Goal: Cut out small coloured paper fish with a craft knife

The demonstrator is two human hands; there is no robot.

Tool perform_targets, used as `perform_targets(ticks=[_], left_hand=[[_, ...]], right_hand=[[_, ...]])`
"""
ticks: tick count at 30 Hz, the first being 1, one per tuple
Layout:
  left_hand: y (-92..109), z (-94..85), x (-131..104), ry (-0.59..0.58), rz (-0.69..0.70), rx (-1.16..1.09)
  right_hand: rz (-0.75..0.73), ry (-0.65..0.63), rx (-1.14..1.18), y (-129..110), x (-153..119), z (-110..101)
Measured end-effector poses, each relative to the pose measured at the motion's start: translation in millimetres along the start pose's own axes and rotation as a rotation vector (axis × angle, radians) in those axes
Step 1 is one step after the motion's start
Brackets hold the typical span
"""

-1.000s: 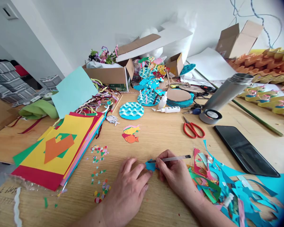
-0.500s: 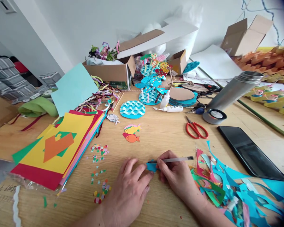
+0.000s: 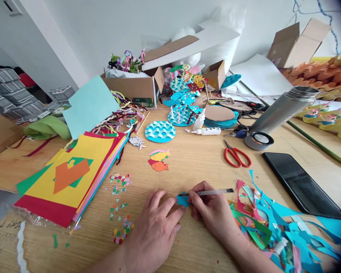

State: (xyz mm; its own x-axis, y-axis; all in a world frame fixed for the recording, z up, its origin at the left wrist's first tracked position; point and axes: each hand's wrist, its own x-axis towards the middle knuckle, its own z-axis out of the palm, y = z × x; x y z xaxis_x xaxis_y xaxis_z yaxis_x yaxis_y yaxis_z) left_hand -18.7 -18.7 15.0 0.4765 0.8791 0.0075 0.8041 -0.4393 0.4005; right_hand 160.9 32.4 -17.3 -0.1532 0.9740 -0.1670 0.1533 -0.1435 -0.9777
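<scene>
A small blue paper piece (image 3: 183, 200) lies on the table between my two hands, partly covered by fingers. My right hand (image 3: 209, 201) grips a pen (image 3: 216, 192), its tip at the paper's upper left edge. Beside it my left hand (image 3: 159, 220) lies with fingers spread, index finger and thumb at the paper's left and lower side. Paper fish cut-outs in yellow, pink, red and orange (image 3: 160, 166) lie farther back. To the left of my left hand are small punched paper dots and triangles (image 3: 122, 227).
Red-handled scissors (image 3: 236, 156), a phone (image 3: 304, 185) and paper scraps (image 3: 290, 227) lie at the right. A steel flask (image 3: 284, 110) stands behind its lid (image 3: 258, 140). Coloured paper sheets (image 3: 82, 151) are stacked left. Glue bottles (image 3: 208, 131) and a wavy blue disc (image 3: 160, 132) sit farther back.
The view has shifted very slightly. My hands, the pen and the blue paper keep nearly the same places.
</scene>
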Motion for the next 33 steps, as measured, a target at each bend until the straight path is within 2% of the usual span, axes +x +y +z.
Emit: perform_targets(ticks=[33], left_hand=[[1.1, -1.8, 1.3, 0.013, 0.0, -0.007]], right_hand=[[0.003, 0.003, -0.012, -0.9, -0.1, 0.4]])
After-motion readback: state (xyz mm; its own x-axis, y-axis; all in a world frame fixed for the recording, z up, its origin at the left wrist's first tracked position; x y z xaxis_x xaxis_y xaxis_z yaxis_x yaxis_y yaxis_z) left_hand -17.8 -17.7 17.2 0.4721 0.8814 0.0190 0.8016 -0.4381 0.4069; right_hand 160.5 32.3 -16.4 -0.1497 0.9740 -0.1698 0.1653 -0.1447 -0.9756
